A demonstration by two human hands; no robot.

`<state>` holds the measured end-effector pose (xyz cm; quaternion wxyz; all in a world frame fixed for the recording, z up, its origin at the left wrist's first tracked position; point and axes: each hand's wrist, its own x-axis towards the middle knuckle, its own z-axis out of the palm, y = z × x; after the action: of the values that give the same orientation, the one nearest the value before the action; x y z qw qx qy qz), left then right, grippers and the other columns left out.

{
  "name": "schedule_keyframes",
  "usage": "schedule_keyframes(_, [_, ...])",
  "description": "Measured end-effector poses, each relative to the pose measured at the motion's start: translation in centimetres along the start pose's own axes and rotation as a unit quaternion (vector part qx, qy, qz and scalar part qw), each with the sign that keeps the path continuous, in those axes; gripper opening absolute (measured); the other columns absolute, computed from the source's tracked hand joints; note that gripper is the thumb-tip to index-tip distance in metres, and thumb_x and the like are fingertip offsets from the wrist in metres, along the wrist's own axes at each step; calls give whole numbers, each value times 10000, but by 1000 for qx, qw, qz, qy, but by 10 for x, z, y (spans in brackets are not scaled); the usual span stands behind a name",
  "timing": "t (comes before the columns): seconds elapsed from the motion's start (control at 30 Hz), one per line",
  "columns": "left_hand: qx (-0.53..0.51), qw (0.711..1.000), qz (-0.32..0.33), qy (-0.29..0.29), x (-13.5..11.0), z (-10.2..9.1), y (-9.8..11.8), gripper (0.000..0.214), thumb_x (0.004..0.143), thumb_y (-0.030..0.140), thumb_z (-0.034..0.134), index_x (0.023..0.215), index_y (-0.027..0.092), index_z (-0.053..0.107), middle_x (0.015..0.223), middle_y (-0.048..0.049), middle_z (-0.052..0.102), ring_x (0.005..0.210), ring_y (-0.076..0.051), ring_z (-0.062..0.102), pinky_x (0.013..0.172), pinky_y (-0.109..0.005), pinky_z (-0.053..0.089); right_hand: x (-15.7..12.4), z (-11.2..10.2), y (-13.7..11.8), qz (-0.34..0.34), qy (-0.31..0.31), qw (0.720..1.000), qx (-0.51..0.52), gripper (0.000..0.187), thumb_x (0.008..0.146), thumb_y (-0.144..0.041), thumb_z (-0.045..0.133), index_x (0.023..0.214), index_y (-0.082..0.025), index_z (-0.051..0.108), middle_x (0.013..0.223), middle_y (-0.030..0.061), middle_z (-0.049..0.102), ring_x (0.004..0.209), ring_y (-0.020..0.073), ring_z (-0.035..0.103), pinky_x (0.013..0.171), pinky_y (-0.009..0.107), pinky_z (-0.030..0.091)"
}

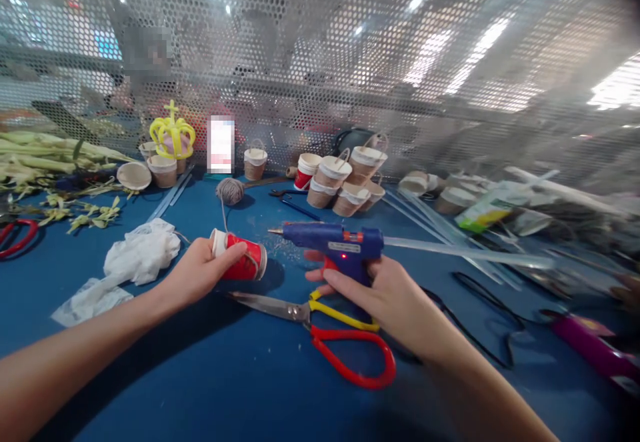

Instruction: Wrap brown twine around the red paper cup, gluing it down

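My left hand (pixel 203 269) is closed around a red paper cup (pixel 253 260) lying on its side, its white rim toward the palm. Grey yarn wraps the cup's base end and runs to a yarn ball (pixel 230 191) behind it. A blue hot glue gun (pixel 330 239) is gripped in my right hand (pixel 380 289), its metal nozzle pointing left toward the cup but apart from it. Its red light is lit, and a long clear glue stick (pixel 465 253) sticks out of the back. Beneath my right hand lie scissors (pixel 280 307) with red and yellow handles.
Several yarn-wrapped cups (pixel 333 172) with handles stand at the back, near blue pliers (pixel 297 205). Crumpled white plastic (pixel 143 249) lies left. A yellow crown-shaped piece (pixel 171 137) tops cups at back left. Glue sticks (pixel 425 219) and a black cord (pixel 490 315) lie right. Perforated mesh (pixel 310 62) closes the back.
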<state>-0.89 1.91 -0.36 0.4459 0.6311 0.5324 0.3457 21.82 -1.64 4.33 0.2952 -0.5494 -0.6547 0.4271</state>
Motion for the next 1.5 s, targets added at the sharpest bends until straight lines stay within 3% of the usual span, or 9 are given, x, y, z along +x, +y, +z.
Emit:
schedule_keyframes(0.13, [32, 999, -11, -15, 4, -1, -7, 378, 739, 465, 447, 561, 139, 519, 487, 38, 411, 463, -92, 319, 436, -213, 245, 2, 7, 4, 14, -41, 999, 14, 216, 749, -316, 549, 887, -151, 576, 601, -6, 619, 529, 97, 570, 503, 197, 474])
schedule_keyframes(0.33, [41, 999, -12, -17, 5, -3, -6, 362, 737, 447, 453, 624, 128, 583, 497, 28, 458, 473, -102, 357, 446, -215, 263, 4, 20, 8, 57, 17, 995, -82, 260, 715, -380, 549, 569, -180, 470, 386, -60, 459, 356, 68, 406, 384, 198, 357])
schedule_keyframes(0.5, [15, 1000, -13, -7, 4, -4, -4, 318, 719, 409, 485, 681, 136, 645, 525, 2, 566, 488, -134, 448, 446, -220, 303, 3, 25, 14, 4, 31, 987, -160, 282, 725, -362, 516, 510, -203, 426, 369, -59, 454, 350, 87, 423, 397, 220, 369])
schedule_keyframes(0.7, [-17, 999, -30, -24, 7, -4, -7, 328, 735, 415, 485, 706, 130, 645, 550, 2, 596, 515, -140, 494, 490, -219, 345, 4, 26, 13, -57, 48, 978, -193, 204, 735, -319, 514, 570, -207, 474, 375, -65, 461, 369, 98, 432, 401, 221, 372])
schedule_keyframes(1.0, [6, 999, -30, -13, 5, -4, -6, 338, 739, 413, 476, 646, 131, 637, 527, 8, 572, 503, -128, 471, 493, -222, 330, 2, 28, 15, -83, 44, 971, -219, 198, 730, -331, 514, 577, -211, 475, 424, -48, 466, 434, 120, 476, 434, 228, 377])
schedule_keyframes(1.2, [16, 1000, -22, -5, 6, -5, -6, 323, 740, 411, 478, 601, 148, 603, 491, 26, 519, 474, -118, 421, 468, -226, 285, 1, 25, 13, -75, 35, 970, -226, 252, 729, -338, 508, 531, -206, 427, 436, -49, 451, 389, 84, 361, 399, 216, 344])
schedule_keyframes(1.5, [-15, 999, -45, 0, 6, -3, -7, 328, 722, 422, 484, 620, 141, 619, 500, 7, 541, 462, -127, 427, 468, -239, 286, 1, 27, 20, -106, 38, 966, -232, 188, 752, -335, 512, 621, -200, 511, 573, -8, 570, 503, 123, 488, 504, 234, 403])
